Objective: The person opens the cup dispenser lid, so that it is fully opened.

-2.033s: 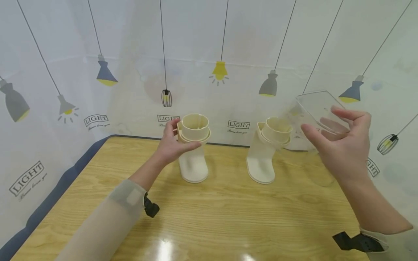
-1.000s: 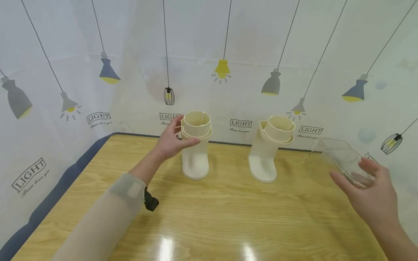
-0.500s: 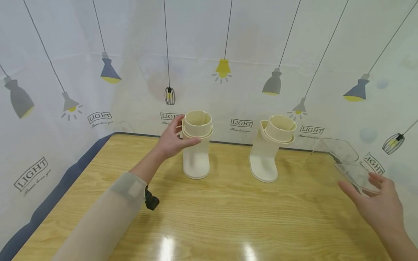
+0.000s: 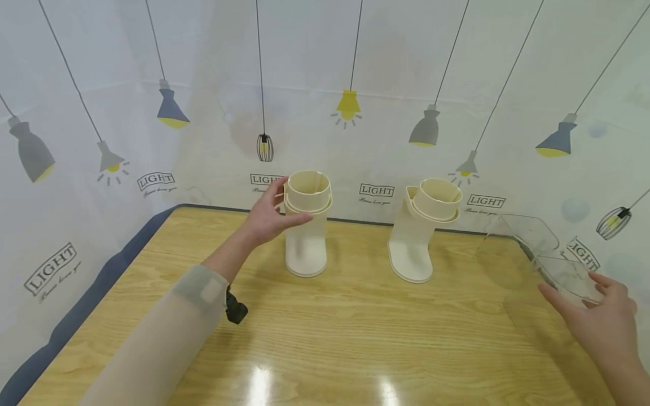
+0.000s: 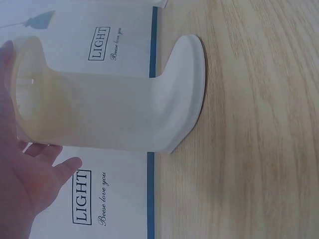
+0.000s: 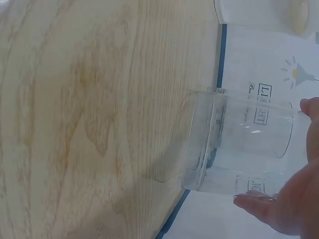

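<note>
My left hand grips the raised round cup holder of a cream plastic stand that stands on the table. In the left wrist view that stand appears sideways, its holder against my hand. To its right is a matching cream stand, untouched. At the table's right, my right hand holds a clear plastic container between thumb and fingers. Just beyond it stands another clear part; whether the two join is hard to tell. In the right wrist view my hand is at the container's near wall.
The wooden table carries both stands near its back edge. Behind it hangs a white cloth printed with lamps. A dark blue edging runs along the table's left side.
My right hand has come down and rightward with the clear plastic, past the right-hand stand. One clear part now stays put while the other has shifted with my hand. My left hand keeps its hold.
</note>
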`<state>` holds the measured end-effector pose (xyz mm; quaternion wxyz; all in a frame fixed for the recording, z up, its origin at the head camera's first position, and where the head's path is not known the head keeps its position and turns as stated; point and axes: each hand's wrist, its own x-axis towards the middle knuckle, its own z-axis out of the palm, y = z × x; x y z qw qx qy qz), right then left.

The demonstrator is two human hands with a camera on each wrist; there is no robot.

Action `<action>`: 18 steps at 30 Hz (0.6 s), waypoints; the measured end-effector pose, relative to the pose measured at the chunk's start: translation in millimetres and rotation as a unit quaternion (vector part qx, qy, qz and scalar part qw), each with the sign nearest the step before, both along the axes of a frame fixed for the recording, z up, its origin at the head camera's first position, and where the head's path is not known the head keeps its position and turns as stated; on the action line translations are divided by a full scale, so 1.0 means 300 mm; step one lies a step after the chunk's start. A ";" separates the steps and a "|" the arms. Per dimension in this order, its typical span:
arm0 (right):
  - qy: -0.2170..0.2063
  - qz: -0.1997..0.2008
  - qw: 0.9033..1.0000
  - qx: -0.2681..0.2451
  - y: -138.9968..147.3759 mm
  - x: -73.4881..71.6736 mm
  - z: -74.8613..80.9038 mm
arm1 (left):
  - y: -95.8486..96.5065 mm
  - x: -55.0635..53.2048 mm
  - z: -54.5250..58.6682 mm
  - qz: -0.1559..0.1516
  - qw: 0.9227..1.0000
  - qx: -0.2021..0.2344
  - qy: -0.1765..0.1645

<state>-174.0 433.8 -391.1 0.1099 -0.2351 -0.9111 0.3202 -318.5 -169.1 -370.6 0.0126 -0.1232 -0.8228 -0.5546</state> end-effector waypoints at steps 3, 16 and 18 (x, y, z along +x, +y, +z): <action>0.007 -0.001 1.000 0.004 0.007 0.001 -0.005 | 0.001 -0.003 -0.002 -0.002 1.000 -0.004 0.002; -0.001 0.027 1.000 -0.004 0.025 -0.019 -0.020 | -0.001 -0.011 -0.004 -0.014 1.000 0.001 0.008; 0.000 0.028 1.000 -0.002 0.027 -0.022 -0.025 | -0.002 -0.013 -0.002 -0.016 1.000 0.001 0.009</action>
